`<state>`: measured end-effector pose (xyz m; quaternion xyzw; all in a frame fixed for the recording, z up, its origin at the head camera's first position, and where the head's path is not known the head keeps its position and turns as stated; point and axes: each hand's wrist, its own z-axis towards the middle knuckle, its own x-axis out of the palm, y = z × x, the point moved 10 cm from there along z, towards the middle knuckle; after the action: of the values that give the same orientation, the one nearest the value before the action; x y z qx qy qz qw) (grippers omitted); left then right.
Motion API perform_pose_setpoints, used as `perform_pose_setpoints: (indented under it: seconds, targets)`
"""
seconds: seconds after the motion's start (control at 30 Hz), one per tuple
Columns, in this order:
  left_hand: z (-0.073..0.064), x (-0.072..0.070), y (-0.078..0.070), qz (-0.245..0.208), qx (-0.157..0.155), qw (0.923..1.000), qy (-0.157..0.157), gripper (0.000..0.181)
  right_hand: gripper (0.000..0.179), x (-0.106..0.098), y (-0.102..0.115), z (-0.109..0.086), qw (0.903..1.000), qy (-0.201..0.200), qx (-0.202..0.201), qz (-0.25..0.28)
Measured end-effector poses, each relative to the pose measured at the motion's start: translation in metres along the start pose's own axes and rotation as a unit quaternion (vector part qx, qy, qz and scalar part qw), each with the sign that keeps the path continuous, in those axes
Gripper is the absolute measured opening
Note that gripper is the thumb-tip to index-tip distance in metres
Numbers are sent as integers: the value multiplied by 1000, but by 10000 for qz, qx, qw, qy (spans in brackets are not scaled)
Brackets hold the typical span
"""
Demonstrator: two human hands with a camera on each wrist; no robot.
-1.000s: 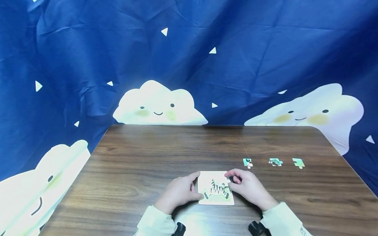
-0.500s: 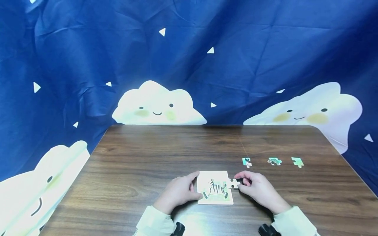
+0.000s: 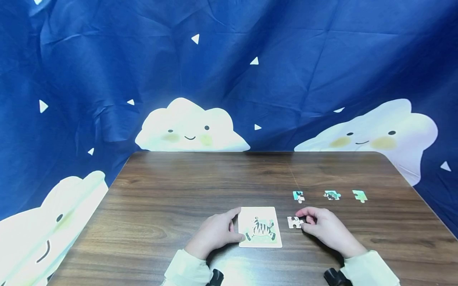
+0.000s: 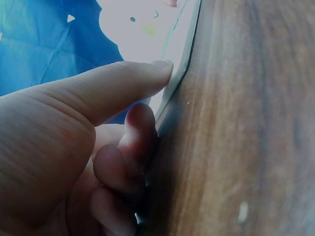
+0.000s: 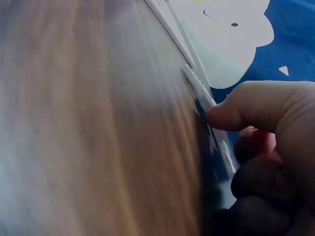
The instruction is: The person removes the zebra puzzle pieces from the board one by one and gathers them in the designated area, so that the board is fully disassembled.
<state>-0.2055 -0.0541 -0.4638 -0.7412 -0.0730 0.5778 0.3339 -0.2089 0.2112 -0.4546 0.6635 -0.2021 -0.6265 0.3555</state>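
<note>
A square white puzzle board (image 3: 260,212) with a zebra picture lies flat on the table. My left hand (image 3: 216,234) holds its left side, thumb near the lower corner and index finger at the upper corner; in the left wrist view the thumb (image 4: 142,78) rests on the edge. To the right of the board, apart from it, my right hand (image 3: 327,229) pinches a jigsaw piece (image 3: 294,222) with black and white marks between thumb and index finger. The right wrist view shows this piece (image 5: 199,87) edge-on, its underside dark.
Farther back, three loose jigsaw pieces lie in a row: one with zebra markings (image 3: 298,196), a teal one (image 3: 332,195) and a green one (image 3: 359,196). The brown wooden table (image 3: 186,178) ends at a blue curtain (image 3: 171,59) printed with clouds.
My right hand has drawn the jigsaw piece off the board's upper right part and moved it rightward. The left hand stays on the board.
</note>
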Motion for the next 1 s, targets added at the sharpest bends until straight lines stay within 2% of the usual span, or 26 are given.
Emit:
perform_pose_setpoints:
  seconds: [0.47, 1.0]
  targets:
    - [0, -1, 0, -12, -9, 10000, -5, 81, 23, -16, -20, 0, 9992, 257, 270, -159]
    - [0, -1, 0, 14, 41, 10000, -31, 81, 27, -21, -30, -1, 9983, 414, 392, -93]
